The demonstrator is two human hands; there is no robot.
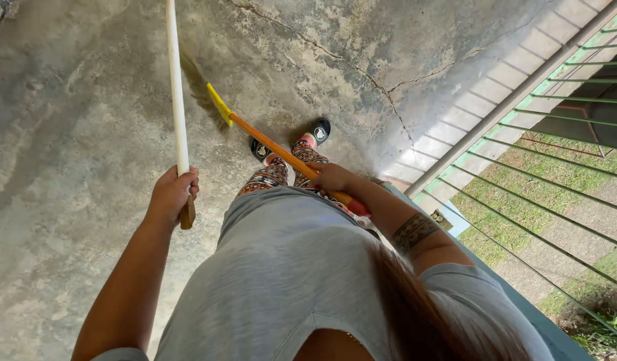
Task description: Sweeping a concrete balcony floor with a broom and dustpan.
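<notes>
My left hand (172, 195) grips a long white pole (176, 93) with a brown wooden end, held upright and running up out of view. My right hand (332, 177) is closed around the orange handle (271, 148) of a broom. Its yellow head (219, 103) and dark bristles rest on the concrete floor (74, 134) just ahead of my feet. My shoes (320, 131) are black with light emblems, and I wear patterned leggings and a grey shirt.
A crack (382, 83) runs across the grey concrete. A green and white metal railing (522, 93) borders the right side. Grass and paving (556, 220) lie below beyond it.
</notes>
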